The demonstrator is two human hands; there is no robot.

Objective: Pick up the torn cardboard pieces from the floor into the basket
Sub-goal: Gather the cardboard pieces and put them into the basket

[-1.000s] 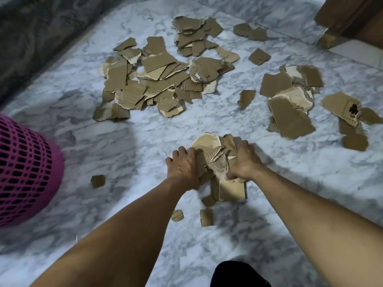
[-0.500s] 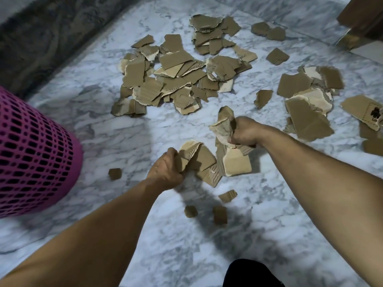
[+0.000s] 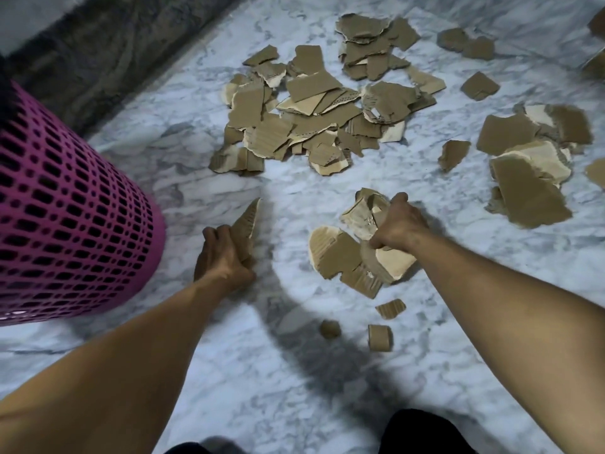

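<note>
My left hand (image 3: 222, 253) grips a pointed torn cardboard piece (image 3: 246, 224) just right of the pink mesh basket (image 3: 65, 211). My right hand (image 3: 396, 224) grips a bundle of torn cardboard pieces (image 3: 360, 211), and more pieces (image 3: 340, 253) hang or lie under it. A large heap of cardboard pieces (image 3: 311, 109) lies on the marble floor farther off, with another group (image 3: 530, 165) at the right. Three small scraps (image 3: 379, 335) lie near my right forearm.
A dark rug (image 3: 98, 50) borders the marble floor (image 3: 262, 371) at the upper left. A dark object (image 3: 425, 430), cut off by the frame, shows at the bottom edge. A brown edge of furniture (image 3: 597, 24) sits at the top right corner.
My left hand has moved left toward the basket with one piece, apart from the right hand. My right hand stays over the floor with its bundle, a little lower.
</note>
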